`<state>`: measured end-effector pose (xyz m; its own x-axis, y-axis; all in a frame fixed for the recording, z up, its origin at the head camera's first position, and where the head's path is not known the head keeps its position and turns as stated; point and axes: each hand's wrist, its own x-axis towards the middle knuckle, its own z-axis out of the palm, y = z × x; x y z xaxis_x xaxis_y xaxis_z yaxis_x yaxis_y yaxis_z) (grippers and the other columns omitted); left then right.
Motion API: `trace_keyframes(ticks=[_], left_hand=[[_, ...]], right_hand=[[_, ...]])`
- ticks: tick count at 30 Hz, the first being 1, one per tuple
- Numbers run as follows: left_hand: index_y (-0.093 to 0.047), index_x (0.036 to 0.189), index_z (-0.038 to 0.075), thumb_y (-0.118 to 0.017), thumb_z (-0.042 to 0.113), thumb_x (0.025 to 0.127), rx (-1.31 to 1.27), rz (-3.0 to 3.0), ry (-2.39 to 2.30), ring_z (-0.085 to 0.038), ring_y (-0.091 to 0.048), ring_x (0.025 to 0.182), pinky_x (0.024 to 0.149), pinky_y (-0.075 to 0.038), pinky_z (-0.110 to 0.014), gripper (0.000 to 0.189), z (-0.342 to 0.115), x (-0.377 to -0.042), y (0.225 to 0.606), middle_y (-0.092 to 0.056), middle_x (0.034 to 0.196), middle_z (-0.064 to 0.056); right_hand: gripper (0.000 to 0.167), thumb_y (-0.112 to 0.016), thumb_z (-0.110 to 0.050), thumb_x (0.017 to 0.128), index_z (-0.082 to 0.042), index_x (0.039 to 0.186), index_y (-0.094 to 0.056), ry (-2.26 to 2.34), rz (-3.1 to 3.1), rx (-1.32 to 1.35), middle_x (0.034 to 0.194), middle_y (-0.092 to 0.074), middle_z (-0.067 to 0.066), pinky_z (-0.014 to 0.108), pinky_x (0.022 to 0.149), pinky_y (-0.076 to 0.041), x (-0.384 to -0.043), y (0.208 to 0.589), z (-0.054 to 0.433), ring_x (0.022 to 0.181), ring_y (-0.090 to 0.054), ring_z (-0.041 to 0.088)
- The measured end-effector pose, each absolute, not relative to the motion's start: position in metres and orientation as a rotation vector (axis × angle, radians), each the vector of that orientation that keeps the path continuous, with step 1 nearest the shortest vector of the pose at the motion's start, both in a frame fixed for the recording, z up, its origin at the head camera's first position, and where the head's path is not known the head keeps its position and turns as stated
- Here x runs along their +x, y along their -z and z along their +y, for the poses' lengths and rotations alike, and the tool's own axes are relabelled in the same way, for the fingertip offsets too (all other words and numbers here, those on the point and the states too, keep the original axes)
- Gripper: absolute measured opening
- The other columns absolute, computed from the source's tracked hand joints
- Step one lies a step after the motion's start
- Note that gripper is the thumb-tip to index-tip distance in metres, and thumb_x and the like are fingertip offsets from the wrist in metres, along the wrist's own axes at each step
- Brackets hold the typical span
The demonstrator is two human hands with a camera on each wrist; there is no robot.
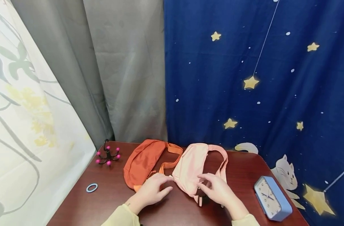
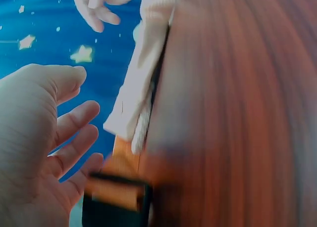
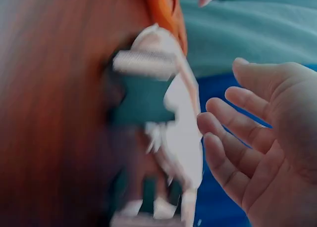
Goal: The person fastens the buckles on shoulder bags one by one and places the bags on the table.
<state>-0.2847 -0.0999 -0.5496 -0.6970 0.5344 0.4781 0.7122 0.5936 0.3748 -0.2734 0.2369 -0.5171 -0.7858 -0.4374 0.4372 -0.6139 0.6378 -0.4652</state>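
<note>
A pink waist bag [image 1: 190, 166] lies on the table between and beyond my hands, its strap looped to the right. Left of it is an orange waist bag [image 1: 143, 161], its strap [image 1: 174, 149] reaching the pink one. My left hand [image 1: 153, 190] hovers over the orange bag's near end, thumb and fingers apart and loosely bent. Over the pink bag's right side, my right hand [image 1: 217, 188] has relaxed fingers. Both wrist views show the palms holding nothing. A dark buckle [image 2: 143, 207] blurs below the left fingers; blurred dark green parts [image 3: 143, 98] show beside the pink bag.
A black hook hanger with pink tips [image 1: 108, 155] stands at the table's back left, and a light blue ring [image 1: 92, 187] lies nearer. At the right edge stands a blue clock [image 1: 273, 197]. Grey and star-patterned blue curtains [image 1: 200, 78] hang behind the table [image 1: 115, 191].
</note>
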Motion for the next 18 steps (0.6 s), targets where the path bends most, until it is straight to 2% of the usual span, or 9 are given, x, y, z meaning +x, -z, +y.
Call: trace_keyframes(ticks=[3,5,8,12,14,18], left_hand=[[-0.076,0.136,0.022,-0.076,0.033,0.105,-1.072,-2.499,0.817,-0.012,-0.069,0.113,0.102,-0.059,-0.04,0.033,-0.086,-0.282,0.546,-0.079,0.124,0.004],[-0.076,0.135,0.021,-0.075,0.032,0.105,-1.107,-2.487,0.835,-0.012,-0.069,0.111,0.1,-0.059,-0.038,0.032,-0.078,-0.282,0.543,-0.079,0.122,0.004],[-0.076,0.135,0.02,-0.075,0.031,0.105,-1.141,-2.47,0.846,-0.013,-0.068,0.109,0.096,-0.059,-0.035,0.031,-0.067,-0.283,0.541,-0.079,0.119,0.004],[-0.076,0.137,0.02,-0.074,0.03,0.106,-1.168,-2.468,0.838,-0.013,-0.07,0.116,0.103,-0.058,-0.036,0.033,-0.053,-0.282,0.541,-0.08,0.116,0.007],[-0.075,0.138,0.019,-0.073,0.03,0.106,-1.184,-2.475,0.84,-0.012,-0.07,0.12,0.108,-0.057,-0.037,0.033,-0.046,-0.282,0.541,-0.081,0.113,0.009],[-0.075,0.137,0.016,-0.074,0.029,0.105,-1.238,-2.462,0.834,-0.011,-0.072,0.122,0.111,-0.056,-0.037,0.034,-0.033,-0.278,0.541,-0.083,0.111,0.009]], right_hand=[[0.027,-0.08,-0.027,0.103,-0.01,0.125,-0.08,-0.91,-2.648,0.8,0.097,-0.08,-0.005,0.023,0.065,-0.053,-0.268,0.521,0.257,0.07,-0.059,-0.006],[0.029,-0.079,-0.03,0.103,-0.011,0.125,-0.08,-0.916,-2.688,0.749,0.088,-0.077,-0.005,0.023,0.066,-0.054,-0.265,0.523,0.269,0.065,-0.058,-0.008],[0.032,-0.079,-0.034,0.103,-0.011,0.126,-0.08,-0.9,-2.709,0.691,0.098,-0.08,0.003,0.026,0.071,-0.057,-0.261,0.527,0.283,0.06,-0.057,-0.007],[0.037,-0.081,-0.037,0.101,-0.011,0.126,-0.08,-0.864,-2.721,0.667,0.126,-0.08,0.013,0.029,0.076,-0.058,-0.258,0.526,0.3,0.074,-0.064,-0.003],[0.04,-0.083,-0.039,0.099,-0.011,0.127,-0.08,-0.852,-2.746,0.677,0.128,-0.08,0.011,0.029,0.076,-0.055,-0.257,0.525,0.309,0.084,-0.064,0.001],[0.049,-0.086,-0.04,0.096,-0.01,0.133,-0.076,-0.883,-2.804,0.769,0.127,-0.078,0.009,0.027,0.076,-0.052,-0.255,0.524,0.323,0.089,-0.065,0.008]])
